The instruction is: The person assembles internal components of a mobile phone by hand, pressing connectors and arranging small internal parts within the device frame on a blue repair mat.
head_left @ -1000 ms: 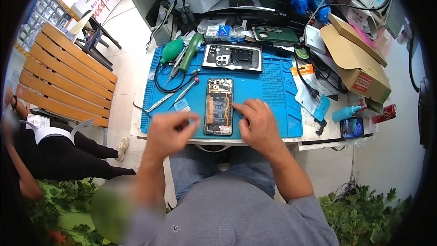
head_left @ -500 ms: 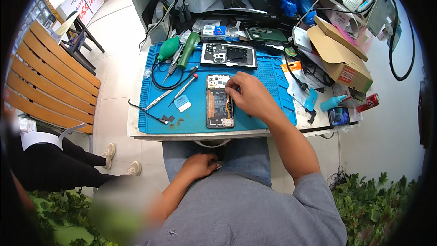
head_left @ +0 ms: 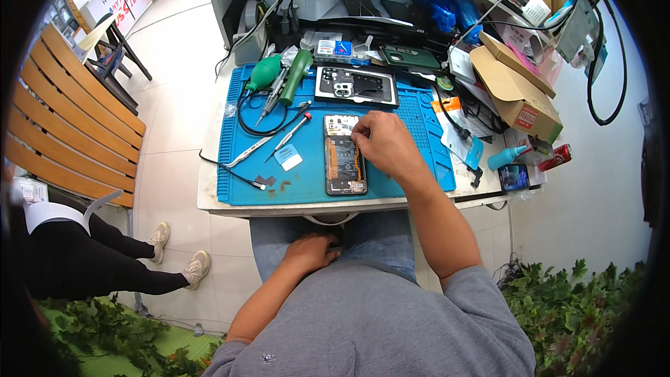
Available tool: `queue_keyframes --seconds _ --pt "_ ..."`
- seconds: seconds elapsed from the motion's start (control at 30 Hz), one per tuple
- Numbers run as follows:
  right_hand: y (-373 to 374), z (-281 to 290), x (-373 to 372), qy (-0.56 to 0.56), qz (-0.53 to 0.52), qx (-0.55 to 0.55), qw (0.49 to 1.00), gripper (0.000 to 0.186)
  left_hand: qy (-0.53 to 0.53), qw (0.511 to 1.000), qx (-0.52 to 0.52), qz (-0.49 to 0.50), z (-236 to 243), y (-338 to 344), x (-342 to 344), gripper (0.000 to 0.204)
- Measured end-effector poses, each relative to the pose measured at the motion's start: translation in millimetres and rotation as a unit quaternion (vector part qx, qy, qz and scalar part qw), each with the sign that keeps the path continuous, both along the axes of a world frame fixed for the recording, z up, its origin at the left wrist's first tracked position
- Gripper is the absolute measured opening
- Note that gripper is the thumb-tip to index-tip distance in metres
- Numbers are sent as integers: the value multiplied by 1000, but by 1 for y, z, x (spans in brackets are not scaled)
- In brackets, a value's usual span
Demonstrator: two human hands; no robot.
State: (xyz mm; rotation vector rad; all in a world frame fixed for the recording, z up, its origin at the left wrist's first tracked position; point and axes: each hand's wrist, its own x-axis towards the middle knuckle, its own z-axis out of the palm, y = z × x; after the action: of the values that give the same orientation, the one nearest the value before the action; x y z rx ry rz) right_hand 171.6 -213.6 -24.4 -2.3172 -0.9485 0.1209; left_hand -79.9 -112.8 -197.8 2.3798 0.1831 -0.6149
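An opened phone [head_left: 342, 157], with battery and orange ribbon cable exposed, lies upright in my view on the blue mat [head_left: 405, 188]. My right hand [head_left: 384, 139] is at the phone's upper right edge, fingers pinched; what they hold there is hidden. My left hand [head_left: 310, 253] rests in my lap below the bench edge, fingers curled, their contents hidden. Left of the phone are a red-capped screwdriver [head_left: 289, 137], a tweezer-like tool [head_left: 249, 150], a cable [head_left: 220, 165] and a small pale square [head_left: 287, 158]. A boxed phone part [head_left: 370, 86] lies beyond the phone.
A green blower [head_left: 264, 72], green-handled tool [head_left: 296, 74] and green phone case [head_left: 410, 57] sit at the back. Rightward are cardboard boxes [head_left: 509, 91], a blue bottle [head_left: 506, 159] and a red can [head_left: 556, 158]. Another person [head_left: 101, 258] and a slatted wooden chair [head_left: 70, 132] are at left.
My left hand has dropped from the mat to my lap. My right hand has moved up from beside the phone's middle to its upper part and pinched there.
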Motion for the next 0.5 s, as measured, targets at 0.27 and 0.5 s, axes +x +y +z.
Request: queue_keyframes --seconds 0.27,0.5 --pt "-2 -3 0 -20 1 5 1000 13 17 998 5 -63 -10 -2 4 41" --pt "1 8 5 36 -13 -37 999 16 112 985 -2 -130 -14 -12 24 45"
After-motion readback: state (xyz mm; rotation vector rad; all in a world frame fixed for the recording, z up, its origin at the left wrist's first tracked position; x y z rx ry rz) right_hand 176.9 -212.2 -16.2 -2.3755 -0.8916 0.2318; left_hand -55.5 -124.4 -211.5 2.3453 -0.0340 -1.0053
